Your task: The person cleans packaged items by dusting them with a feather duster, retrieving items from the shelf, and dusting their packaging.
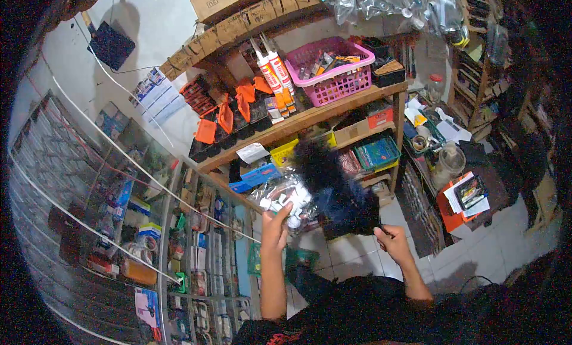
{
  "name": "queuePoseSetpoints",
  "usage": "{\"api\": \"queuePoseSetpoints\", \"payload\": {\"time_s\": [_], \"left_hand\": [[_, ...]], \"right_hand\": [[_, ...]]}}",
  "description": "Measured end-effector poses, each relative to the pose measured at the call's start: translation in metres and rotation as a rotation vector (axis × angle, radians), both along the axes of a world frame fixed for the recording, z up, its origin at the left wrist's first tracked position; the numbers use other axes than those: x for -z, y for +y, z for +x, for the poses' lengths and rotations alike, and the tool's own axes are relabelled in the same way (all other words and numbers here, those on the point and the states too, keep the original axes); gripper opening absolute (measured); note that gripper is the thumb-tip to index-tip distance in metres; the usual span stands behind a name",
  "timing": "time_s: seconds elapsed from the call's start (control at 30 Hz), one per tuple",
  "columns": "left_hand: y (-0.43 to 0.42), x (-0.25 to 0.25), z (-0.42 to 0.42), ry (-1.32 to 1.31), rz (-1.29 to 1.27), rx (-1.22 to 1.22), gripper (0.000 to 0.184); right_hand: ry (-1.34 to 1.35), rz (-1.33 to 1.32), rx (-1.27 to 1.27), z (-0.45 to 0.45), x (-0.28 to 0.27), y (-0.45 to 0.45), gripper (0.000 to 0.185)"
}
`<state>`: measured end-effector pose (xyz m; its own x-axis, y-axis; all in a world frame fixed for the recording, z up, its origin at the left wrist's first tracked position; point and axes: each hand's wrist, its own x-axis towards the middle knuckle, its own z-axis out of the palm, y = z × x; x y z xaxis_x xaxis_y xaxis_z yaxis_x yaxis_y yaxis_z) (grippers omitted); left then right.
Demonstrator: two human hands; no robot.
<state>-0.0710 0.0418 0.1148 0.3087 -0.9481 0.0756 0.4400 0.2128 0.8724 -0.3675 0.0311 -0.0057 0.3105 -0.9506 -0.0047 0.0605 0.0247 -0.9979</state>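
My left hand [275, 230] is closed on a clear plastic bag [292, 196] with small white pieces inside. In my right hand [391, 242], the fingers pinch the lower right corner of a black plastic bag [345, 202]. The black bag hangs in front of me, smeared by motion at its top, and lies right beside the clear bag. Whether anything is inside the black bag I cannot tell.
Ahead stands a wooden shelf [333, 110] with a pink basket [330, 77], sealant tubes [274, 71] and orange-lidded bins [225, 116]. A glass display case [125, 184] runs along the left. To the right, an orange box [457, 220] bears papers.
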Motion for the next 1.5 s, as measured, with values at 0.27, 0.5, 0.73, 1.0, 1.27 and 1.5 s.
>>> {"api": "queuePoseSetpoints", "payload": {"time_s": [0.27,0.5,0.73,1.0,1.27,1.5], "left_hand": [[-0.002,-0.004,0.001,-0.007,-0.046,0.061,0.046],[0.0,-0.008,-0.001,0.031,-0.01,0.041,0.045],[-0.004,-0.01,-0.011,0.026,-0.025,0.093,0.046],[-0.008,-0.002,-0.009,0.002,-0.011,0.045,0.046],[-0.007,-0.014,-0.015,0.058,-0.017,0.061,0.047],[-0.01,-0.01,-0.008,0.09,-0.023,0.029,0.046]], "right_hand": [[-0.016,-0.006,-0.003,0.001,0.005,0.005,0.038],[0.029,-0.03,-0.044,-0.004,0.0,0.005,0.036],[-0.127,0.039,-0.021,0.011,0.002,0.005,0.037],[-0.075,-0.06,0.043,0.014,0.008,-0.001,0.035],[-0.025,-0.046,0.057,0.011,0.0,0.0,0.031],[0.01,-0.048,0.033,0.006,0.003,-0.003,0.036]]}}
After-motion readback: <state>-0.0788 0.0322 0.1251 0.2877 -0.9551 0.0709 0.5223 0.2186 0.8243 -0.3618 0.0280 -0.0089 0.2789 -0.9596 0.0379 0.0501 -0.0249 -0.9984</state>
